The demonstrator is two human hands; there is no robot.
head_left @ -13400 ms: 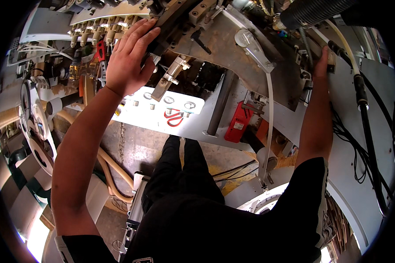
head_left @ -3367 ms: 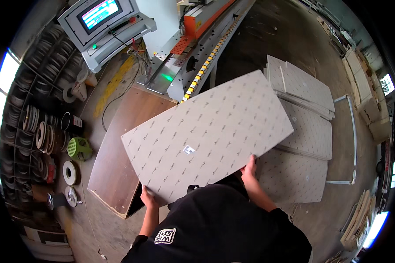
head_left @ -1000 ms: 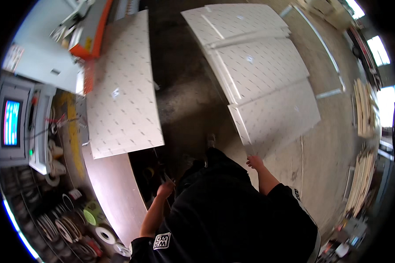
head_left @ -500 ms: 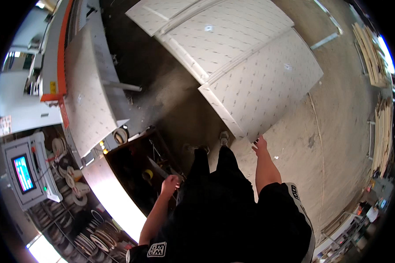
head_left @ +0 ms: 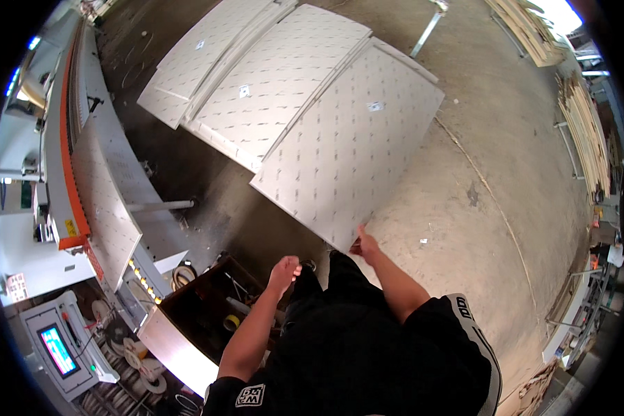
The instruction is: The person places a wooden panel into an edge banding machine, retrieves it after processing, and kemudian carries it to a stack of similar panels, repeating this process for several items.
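Note:
My right hand (head_left: 365, 247) grips the near corner of a pale, flat panel (head_left: 350, 132) covered with small printed marks, its thumb on the top face and its other fingers partly hidden beneath. This panel lies uppermost at the near right of a stack. Out in front of my body, my left hand (head_left: 284, 274) is raised with its fingers curled in, and nothing shows in it. Beside the held panel lies a second pale panel (head_left: 274, 83), and past that another panel (head_left: 194, 52).
At left runs a long machine with an orange strip (head_left: 76, 166), bearing another panel (head_left: 100, 187). A dark open cabinet (head_left: 201, 298) stands near my left arm, a control screen (head_left: 59, 350) beyond it. Wooden strips (head_left: 582, 139) stand along the right side.
My right hand has closed on the panel's near corner, where its fingers were spread before. My left hand has risen a little. The view has turned, and the panels appear further left.

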